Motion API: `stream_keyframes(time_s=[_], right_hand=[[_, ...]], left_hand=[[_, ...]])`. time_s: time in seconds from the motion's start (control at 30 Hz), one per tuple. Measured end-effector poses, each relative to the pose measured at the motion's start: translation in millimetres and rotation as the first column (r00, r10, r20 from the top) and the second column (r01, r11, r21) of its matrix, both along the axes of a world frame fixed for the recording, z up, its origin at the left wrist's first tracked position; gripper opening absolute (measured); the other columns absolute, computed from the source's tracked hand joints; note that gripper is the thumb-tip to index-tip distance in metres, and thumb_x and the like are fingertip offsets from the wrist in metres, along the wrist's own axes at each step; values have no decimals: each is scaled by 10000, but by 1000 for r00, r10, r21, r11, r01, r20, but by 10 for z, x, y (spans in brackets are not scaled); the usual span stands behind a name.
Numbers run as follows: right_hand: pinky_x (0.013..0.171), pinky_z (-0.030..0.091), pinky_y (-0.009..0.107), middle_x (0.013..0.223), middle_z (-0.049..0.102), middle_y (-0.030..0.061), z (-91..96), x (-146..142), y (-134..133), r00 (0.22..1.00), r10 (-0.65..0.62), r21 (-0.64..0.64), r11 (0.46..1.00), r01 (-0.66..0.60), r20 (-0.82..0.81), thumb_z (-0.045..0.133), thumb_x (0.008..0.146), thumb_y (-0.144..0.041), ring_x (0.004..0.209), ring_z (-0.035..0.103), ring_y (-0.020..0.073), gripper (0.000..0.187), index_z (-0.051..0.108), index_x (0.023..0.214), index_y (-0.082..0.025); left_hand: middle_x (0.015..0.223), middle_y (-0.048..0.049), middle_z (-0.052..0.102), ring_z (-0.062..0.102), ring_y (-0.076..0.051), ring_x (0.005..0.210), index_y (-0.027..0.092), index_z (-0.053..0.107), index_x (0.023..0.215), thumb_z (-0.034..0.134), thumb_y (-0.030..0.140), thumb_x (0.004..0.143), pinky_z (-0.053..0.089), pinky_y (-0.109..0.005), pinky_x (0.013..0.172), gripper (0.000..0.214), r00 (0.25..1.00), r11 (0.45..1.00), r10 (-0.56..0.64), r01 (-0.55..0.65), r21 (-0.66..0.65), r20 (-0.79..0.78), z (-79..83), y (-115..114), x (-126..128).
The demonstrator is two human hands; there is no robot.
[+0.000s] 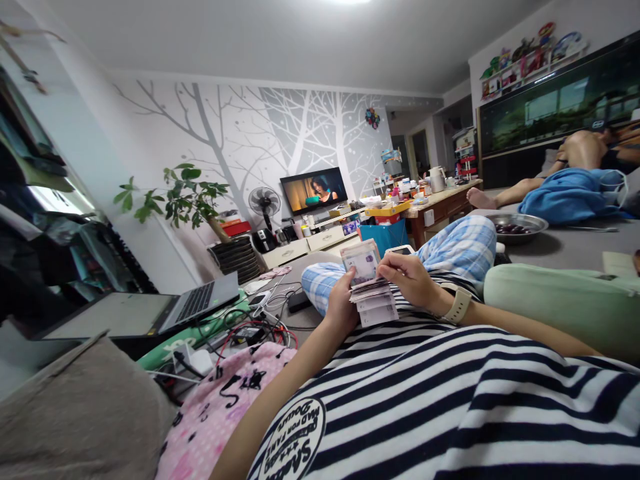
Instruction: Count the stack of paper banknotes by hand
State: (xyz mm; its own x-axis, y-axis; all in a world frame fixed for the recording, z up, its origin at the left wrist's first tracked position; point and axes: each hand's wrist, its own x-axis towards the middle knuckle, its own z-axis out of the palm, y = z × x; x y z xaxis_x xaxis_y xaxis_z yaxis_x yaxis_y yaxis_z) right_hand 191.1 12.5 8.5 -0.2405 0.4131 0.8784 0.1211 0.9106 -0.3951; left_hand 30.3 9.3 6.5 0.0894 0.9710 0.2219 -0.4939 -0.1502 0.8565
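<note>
A stack of banknotes (362,261) is above my lap, its upper part upright and its lower part folded down towards me. My left hand (342,297) grips the left side of the stack, thumb across the front. My right hand (411,279), with a pale watch (457,305) on its wrist, is closed at the right edge of the notes, thumb and forefinger pinched together there. The fingers behind the stack are hidden. Just beyond the notes, a white-edged device (399,251) shows partly.
On the left lie an open laptop (200,303), tangled cables (270,320) and a pink cloth (235,380). To the right are a green cushion (555,303) and a metal bowl (535,230) of dark round fruit. Another person's leg (515,195) rests beyond the bowl.
</note>
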Motion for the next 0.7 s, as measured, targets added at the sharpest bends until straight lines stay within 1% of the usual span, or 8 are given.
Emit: stream_keyframes(time_s=[0.07,0.13,0.2,0.27,0.33,0.4,0.53,0.7], right_hand=[[629,383,272,657,600,13,8,3,-15,998,55,-5,999,-54,24,425,967,-427,624,515,133,417,613,693,-176],[619,383,267,638,597,13,11,-2,-20,997,67,-13,998,-66,31,414,969,-431,607,513,130,443,608,664,-174],[601,373,262,619,586,9,9,-10,-4,1000,13,-30,999,-12,16,459,946,-424,591,503,128,411,588,646,-174],[586,356,257,598,562,-1,2,-19,35,996,-92,-68,993,92,-3,524,905,-417,582,483,125,371,551,625,-176],[581,340,255,571,524,-15,-7,-24,87,979,-202,-120,973,199,-12,563,873,-425,574,456,121,372,513,598,-180],[581,331,254,550,495,-23,-14,-26,133,964,-265,-174,950,259,-8,568,861,-448,570,439,119,398,492,575,-182],[574,321,255,522,469,-28,-19,-26,176,961,-275,-244,931,271,17,549,859,-489,551,425,116,446,471,544,-184],[580,313,256,536,485,-29,-25,-29,190,963,-268,-242,932,270,39,575,839,-444,556,434,116,402,469,555,-181]], left_hand=[[965,-84,735,679,-281,967,137,654,1076,703,375,752,520,-395,888,405,1000,1000,20,-19,-8,21,12,-2,10],[945,-83,740,682,-284,961,135,662,1043,706,350,739,526,-393,876,376,999,1000,22,-21,-14,24,17,0,17],[925,-82,742,683,-286,960,132,665,1007,703,323,727,528,-391,870,341,999,1000,21,-20,-9,26,14,0,18],[904,-77,741,683,-284,955,134,664,964,704,299,708,529,-388,864,308,999,1000,14,-14,-2,31,6,-5,16],[876,-78,737,685,-285,946,131,660,909,719,286,676,531,-384,855,286,999,1000,-8,8,-4,31,1,-17,13],[844,-83,732,688,-288,924,127,651,854,745,281,635,533,-380,840,284,1000,1000,-19,19,-8,21,2,-34,14],[817,-78,725,693,-279,882,140,624,771,776,253,585,536,-365,800,265,999,999,39,-39,-3,-12,29,-82,26],[715,-51,705,694,-275,851,160,589,688,793,237,570,537,-357,764,248,994,995,103,-103,-4,-36,56,-124,44]])
